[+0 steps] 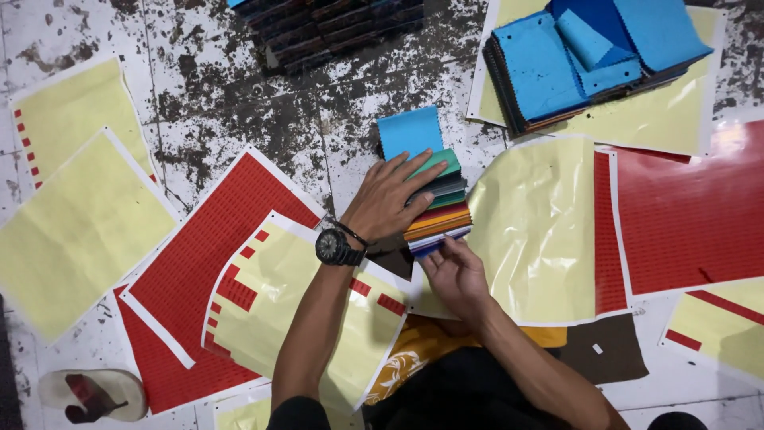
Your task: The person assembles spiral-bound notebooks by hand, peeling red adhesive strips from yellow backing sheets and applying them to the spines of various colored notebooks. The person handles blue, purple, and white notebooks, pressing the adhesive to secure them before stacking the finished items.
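A small stack of fabric swatches (434, 203) lay on the floor (239, 87) at centre; the left hand (390, 199) rested on its top, the right hand (455, 275) touched its near edge; sticker sheets (239, 263) spread left and right; a larger swatch pile (589, 56) sat behind right; a sandal (91, 394) lay near left.

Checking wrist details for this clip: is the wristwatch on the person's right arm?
No. The black wristwatch sits on the left arm, whose left hand presses flat on the stack of coloured swatches.

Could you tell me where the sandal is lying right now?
The sandal lies on the floor at the bottom-left corner of the head view, beside the red sticker sheet.
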